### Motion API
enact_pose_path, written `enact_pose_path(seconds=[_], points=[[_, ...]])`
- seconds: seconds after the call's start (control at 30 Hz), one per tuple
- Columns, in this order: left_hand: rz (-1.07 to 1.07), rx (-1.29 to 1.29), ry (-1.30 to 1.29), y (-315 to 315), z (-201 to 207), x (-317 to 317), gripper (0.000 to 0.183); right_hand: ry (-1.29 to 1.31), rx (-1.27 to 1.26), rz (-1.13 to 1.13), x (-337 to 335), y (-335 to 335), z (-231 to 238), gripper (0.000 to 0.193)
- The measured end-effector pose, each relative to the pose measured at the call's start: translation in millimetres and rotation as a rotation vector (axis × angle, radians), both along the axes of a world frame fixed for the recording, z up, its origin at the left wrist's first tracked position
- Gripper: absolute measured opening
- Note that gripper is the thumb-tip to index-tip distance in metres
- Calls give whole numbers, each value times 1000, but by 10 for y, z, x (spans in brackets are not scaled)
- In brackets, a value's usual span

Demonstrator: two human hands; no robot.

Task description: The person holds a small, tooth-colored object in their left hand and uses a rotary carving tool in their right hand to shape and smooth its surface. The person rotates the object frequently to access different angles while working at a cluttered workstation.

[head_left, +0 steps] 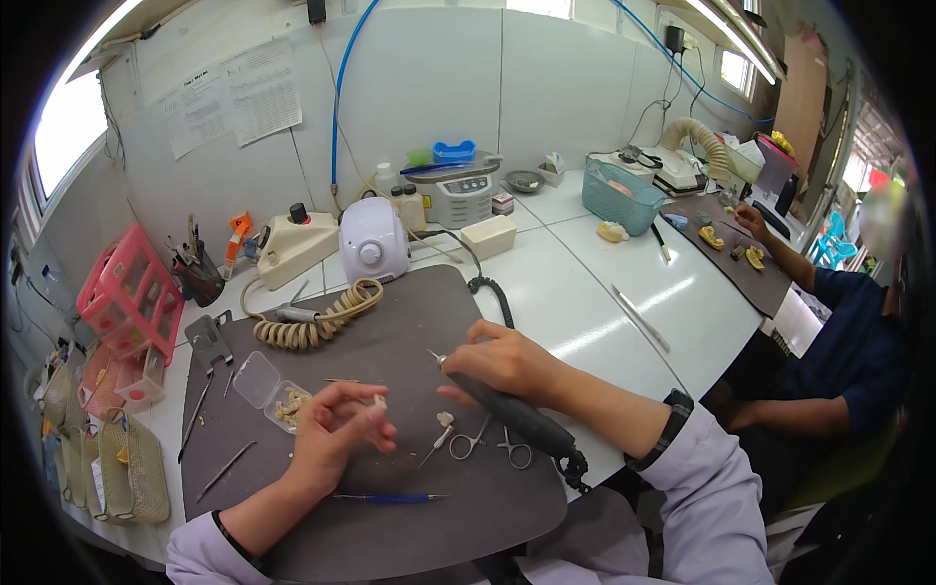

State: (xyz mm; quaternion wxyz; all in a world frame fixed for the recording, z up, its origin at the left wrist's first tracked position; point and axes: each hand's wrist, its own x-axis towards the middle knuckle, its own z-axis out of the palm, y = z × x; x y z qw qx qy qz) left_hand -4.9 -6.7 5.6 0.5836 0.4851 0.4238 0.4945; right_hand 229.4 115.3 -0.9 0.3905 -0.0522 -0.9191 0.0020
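Plainly, left fingers (363, 423) pinch a pale piece (379, 401) between their tips; right fingers (470, 364) grip a handpiece (517, 413).

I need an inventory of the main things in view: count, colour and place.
Handpiece: one, black, in right hand
Small piece: one, cream, in left hand
Lidded box: one, clear, beside left hand
Slim tool: one, blue, lower centre
Coiled hose: one, beige, behind left hand
Mats: two, brownish-grey, on table
Rounded device: one, white, back centre
Drawer unit: one, pink, left
Basket: one, teal, back right
Co-worker: one, navy top, right edge
Hands: two, lilac-sleeved, centre
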Motion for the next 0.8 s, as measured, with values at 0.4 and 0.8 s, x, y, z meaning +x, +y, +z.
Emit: enact_pose_path(seconds=[0.4,0.8], points=[[-72,-36,188,77,-25,9,25,12,-26,3,19,41,-42,21],[-107,-37,224,64,-19,17,25,-5,-31,-4,10,4,-17,19]])
